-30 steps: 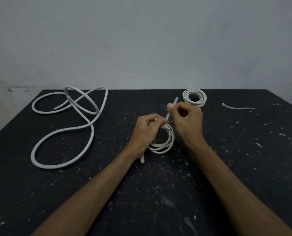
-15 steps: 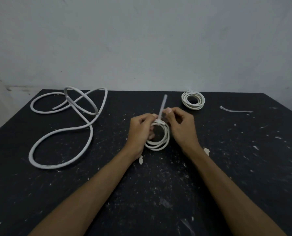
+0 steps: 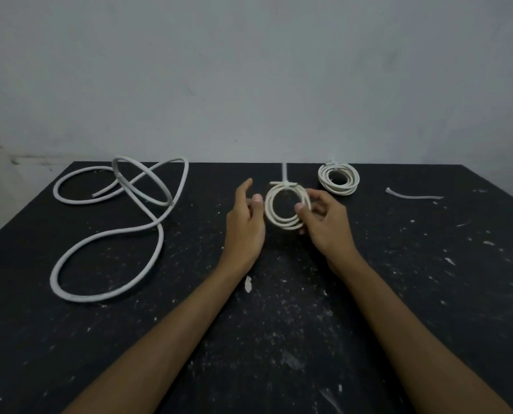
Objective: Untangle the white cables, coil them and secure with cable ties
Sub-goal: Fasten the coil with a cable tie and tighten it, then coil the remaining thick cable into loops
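Observation:
A small coil of white cable [image 3: 282, 222] stands in the middle of the black table [image 3: 279, 324], bound at its top by a cable tie [image 3: 284, 177] whose tail points straight up. My right hand [image 3: 324, 222] pinches the coil's right side between thumb and fingers. Just left of the coil is my left hand [image 3: 244, 222], fingers relaxed and off the cable. A second tied coil [image 3: 339, 179] lies behind to the right. A long loose white cable [image 3: 114, 228] sprawls in loops on the left.
A spare cable tie [image 3: 413, 196] lies at the back right of the table. White flecks and scraps are scattered over the surface. A pale wall [image 3: 249, 70] rises behind the table's far edge.
My left hand has let go of the coil and opened beside it. My right hand has shifted from the tie's tail to the coil's right side. The coil now sits farther back.

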